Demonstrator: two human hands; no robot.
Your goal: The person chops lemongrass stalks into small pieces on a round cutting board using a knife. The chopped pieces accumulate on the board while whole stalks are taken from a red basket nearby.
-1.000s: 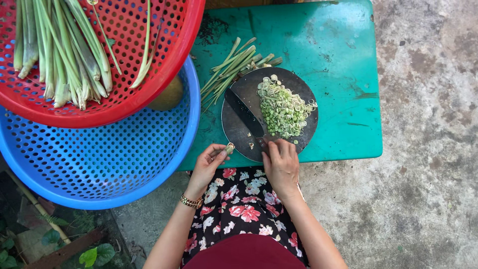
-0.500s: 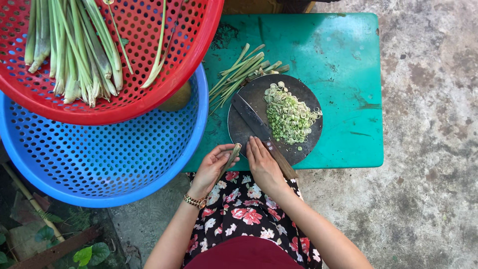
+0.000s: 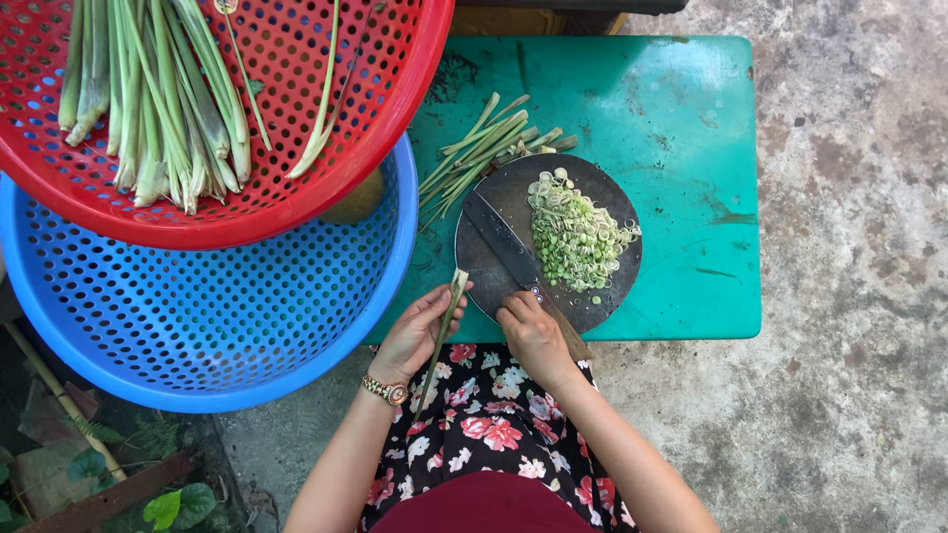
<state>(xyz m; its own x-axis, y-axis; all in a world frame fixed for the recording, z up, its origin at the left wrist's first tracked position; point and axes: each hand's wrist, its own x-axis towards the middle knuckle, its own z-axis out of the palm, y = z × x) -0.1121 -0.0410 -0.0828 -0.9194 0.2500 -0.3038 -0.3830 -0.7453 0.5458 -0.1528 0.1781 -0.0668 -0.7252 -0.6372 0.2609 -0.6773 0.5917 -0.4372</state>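
Observation:
My left hand (image 3: 420,331) holds a thin pale green stalk (image 3: 446,326) at the near edge of the green table (image 3: 681,148), its end pointing up toward the round dark cutting board (image 3: 513,197). My right hand (image 3: 533,336) closes around the wooden handle of a dark cleaver (image 3: 504,247) whose blade lies flat on the board. A heap of chopped green slices (image 3: 578,237) covers the board's right half. A bundle of cut stalks (image 3: 484,148) lies on the table at the board's upper left.
A red perforated basket (image 3: 326,188) with several long green stalks (image 3: 158,99) rests tilted over a larger blue perforated basket (image 3: 197,326) at the left. Rough concrete floor (image 3: 849,296) lies to the right. Plants (image 3: 168,508) and a stick sit at the bottom left.
My left hand has drawn a longer stalk up beside the board. My right hand has slid from the board's edge onto the cleaver handle. The view shifted slightly.

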